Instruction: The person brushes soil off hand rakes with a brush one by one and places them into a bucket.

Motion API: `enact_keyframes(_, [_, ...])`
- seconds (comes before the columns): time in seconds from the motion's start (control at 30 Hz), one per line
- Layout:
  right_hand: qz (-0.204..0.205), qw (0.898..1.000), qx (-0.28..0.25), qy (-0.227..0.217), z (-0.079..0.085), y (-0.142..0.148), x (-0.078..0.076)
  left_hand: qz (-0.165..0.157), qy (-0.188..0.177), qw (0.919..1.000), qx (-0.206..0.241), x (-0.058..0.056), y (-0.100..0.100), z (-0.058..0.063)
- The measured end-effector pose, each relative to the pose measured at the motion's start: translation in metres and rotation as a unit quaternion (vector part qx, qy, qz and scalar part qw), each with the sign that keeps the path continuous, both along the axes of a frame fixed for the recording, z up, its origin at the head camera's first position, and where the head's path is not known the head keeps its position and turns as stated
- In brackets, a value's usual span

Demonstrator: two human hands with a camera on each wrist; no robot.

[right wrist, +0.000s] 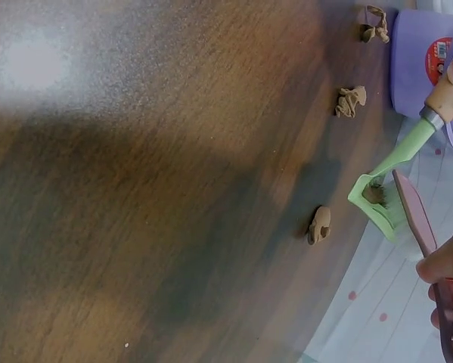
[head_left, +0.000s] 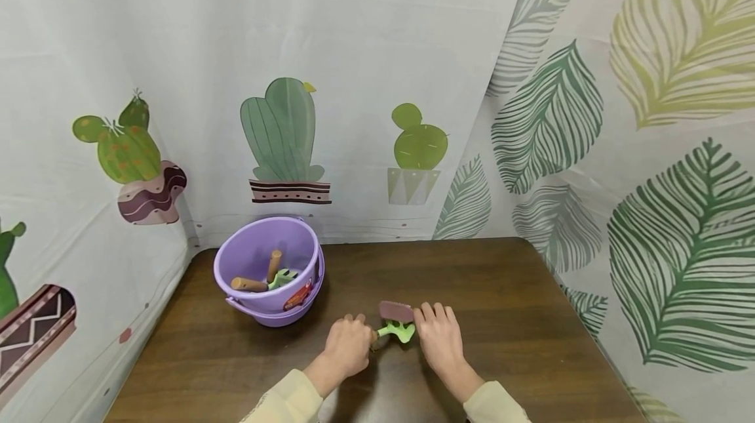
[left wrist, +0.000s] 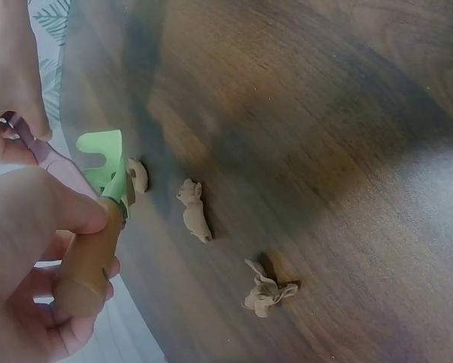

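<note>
My left hand (head_left: 348,345) grips the wooden handle (left wrist: 88,261) of a small green garden rake (head_left: 402,331), its pronged head pointing right. In my right hand (head_left: 441,338) is a mauve brush (head_left: 396,311) with a dark handle, held from the side. Pale bristles show against the rake's prongs in the right wrist view, with brown dirt (right wrist: 373,193) in the rake head. Both tools are raised over the dark table. Small tan lumps shaped like little figures lie below, one (left wrist: 194,210) near the middle of the left wrist view and another (left wrist: 268,293) lower down.
A purple bucket (head_left: 268,315) stands on the table to the left, with a red sticker on its side. Inside it are wooden-handled tools (head_left: 250,284) with green heads. Patterned cloth (head_left: 354,49) hangs behind the brown wooden table (head_left: 501,279).
</note>
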State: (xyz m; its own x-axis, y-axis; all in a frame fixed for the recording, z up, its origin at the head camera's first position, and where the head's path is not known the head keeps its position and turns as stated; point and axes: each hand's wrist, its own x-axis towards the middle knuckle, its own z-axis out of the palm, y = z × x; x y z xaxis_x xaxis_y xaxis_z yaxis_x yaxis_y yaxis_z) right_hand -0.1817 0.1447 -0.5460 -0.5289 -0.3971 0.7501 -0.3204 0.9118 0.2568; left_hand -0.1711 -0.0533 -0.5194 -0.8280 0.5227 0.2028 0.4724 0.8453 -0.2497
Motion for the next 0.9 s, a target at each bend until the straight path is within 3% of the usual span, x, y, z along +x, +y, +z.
enact_keyframes(0.9, [-0.001,1.000,-0.007,0.030,0.0051,0.0005,-0.0009,0.007,-0.012,0.9998,0.013,0.0011,-0.0003,0.0033])
